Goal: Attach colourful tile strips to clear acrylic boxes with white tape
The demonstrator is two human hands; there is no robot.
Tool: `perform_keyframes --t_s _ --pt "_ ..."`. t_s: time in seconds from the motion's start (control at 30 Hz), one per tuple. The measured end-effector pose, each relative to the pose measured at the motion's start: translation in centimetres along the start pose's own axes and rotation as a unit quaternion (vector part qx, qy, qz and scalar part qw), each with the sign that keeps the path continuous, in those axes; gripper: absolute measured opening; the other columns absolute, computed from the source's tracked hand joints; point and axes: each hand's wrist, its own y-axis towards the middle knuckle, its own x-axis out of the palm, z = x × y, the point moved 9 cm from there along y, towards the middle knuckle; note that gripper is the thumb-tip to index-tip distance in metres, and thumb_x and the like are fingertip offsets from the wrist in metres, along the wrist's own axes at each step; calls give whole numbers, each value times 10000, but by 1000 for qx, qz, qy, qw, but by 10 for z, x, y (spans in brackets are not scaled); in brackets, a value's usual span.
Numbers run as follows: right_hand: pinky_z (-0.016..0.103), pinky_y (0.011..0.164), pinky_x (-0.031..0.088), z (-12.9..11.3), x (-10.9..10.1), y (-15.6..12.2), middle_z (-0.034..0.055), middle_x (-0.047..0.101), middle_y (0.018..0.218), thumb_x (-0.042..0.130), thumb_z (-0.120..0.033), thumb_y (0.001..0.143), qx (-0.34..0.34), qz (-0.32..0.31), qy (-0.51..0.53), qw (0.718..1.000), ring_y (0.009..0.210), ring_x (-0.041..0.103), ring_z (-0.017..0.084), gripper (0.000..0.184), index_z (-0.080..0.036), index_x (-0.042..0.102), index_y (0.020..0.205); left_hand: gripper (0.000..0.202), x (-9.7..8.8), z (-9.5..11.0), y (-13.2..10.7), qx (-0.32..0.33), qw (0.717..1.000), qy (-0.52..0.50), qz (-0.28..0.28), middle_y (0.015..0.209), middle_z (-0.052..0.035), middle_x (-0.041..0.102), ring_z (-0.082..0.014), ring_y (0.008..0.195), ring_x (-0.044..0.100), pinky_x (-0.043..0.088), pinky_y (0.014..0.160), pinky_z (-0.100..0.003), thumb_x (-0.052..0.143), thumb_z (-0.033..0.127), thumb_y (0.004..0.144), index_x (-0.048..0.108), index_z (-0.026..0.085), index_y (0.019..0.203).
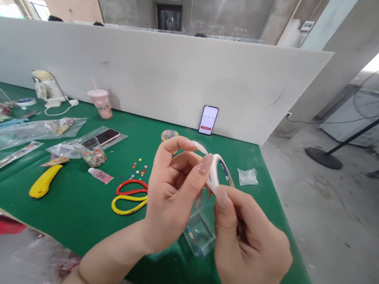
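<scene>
Both my hands hold a white ring-shaped band (218,168) up over the green table (77,211). My left hand (172,194) pinches its upper part between thumb and fingers. My right hand (249,252) grips its lower end with closed fingers. Below the hands a small clear plastic box (200,235) lies on the table. To the left of my left hand lie a red loop (132,187) and a yellow loop (128,204), with several tiny coloured squares (139,169) scattered behind them.
A yellow utility knife (44,182), a small tube (100,176), a bead jar (94,152), plastic bags (38,128), a phone on a bag (107,136), a pink cup (100,103) and a small fan (46,85) lie left. A lit phone (208,119) leans on the white partition (169,76). A crumpled bag (247,176) sits near the table's right edge.
</scene>
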Motion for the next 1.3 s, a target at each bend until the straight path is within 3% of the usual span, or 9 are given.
perform_keyframes --t_s 0.3,0.47,0.6,0.7,0.83,0.93,1.07,1.17,1.3 --pt "235 367 357 -2 0 3 -74 438 430 593 -335 1050 -11 -14 16 1000 335 342 92 309 -237 778 822 231 -3 -1 3 2 1000 21 -1 675 83 645 -59 447 535 502 442 -165 809 249 978 583 265 1020" --pt "221 338 228 2 -1 9 -77 476 481 599 -232 1025 -6 -60 53 997 363 341 66 259 -223 728 799 194 1 -1 5 -5 997 16 -76 701 82 651 -71 526 623 569 523 -162 732 158 1021 592 281 1077" --pt "199 354 231 7 -1 14 -82 500 511 600 -223 1044 31 -121 92 988 394 381 53 280 -234 706 785 176 1 -2 4 -41 992 58 -108 675 70 616 -86 501 587 533 478 -180 729 179 1019 616 278 1109" --pt "198 361 233 9 -2 16 -78 511 530 593 -248 1059 56 -147 106 982 411 373 54 297 -240 715 788 166 1 2 2 -25 990 85 -112 670 65 618 -90 505 589 520 473 -183 726 192 1025 624 284 1119" --pt "201 393 272 14 -9 14 -72 496 539 631 -271 1038 106 -140 94 980 444 372 70 277 -253 730 780 234 6 8 -3 17 982 97 -158 716 52 670 -96 515 618 515 459 -184 728 178 1023 656 314 1200" --pt "206 425 329 13 -13 11 -63 531 553 641 -288 1025 111 -139 73 981 465 416 84 279 -260 736 764 293 11 9 -5 9 975 91 -201 781 22 721 -106 559 651 514 463 -185 705 189 1044 705 340 1294" --pt "203 433 357 9 -17 11 -73 591 556 630 -271 1028 92 -137 60 984 446 450 81 273 -274 741 778 232 16 8 -6 -30 970 68 -229 809 -12 719 -98 592 621 529 507 -188 587 305 1120 819 308 1107" --pt "203 428 360 6 -20 12 -77 615 559 640 -257 1018 76 -136 42 987 446 477 83 259 -280 738 779 319 14 5 -5 -51 975 75 -203 723 -10 647 -95 543 554 504 498 -206 569 345 1126 833 265 966" --pt "207 399 323 3 -18 13 -74 576 539 629 -268 1028 73 -146 29 986 428 449 74 276 -267 723 769 286 12 -8 -3 -114 978 39 -171 615 16 571 -85 470 491 404 402 -182 650 352 1084 814 253 872"
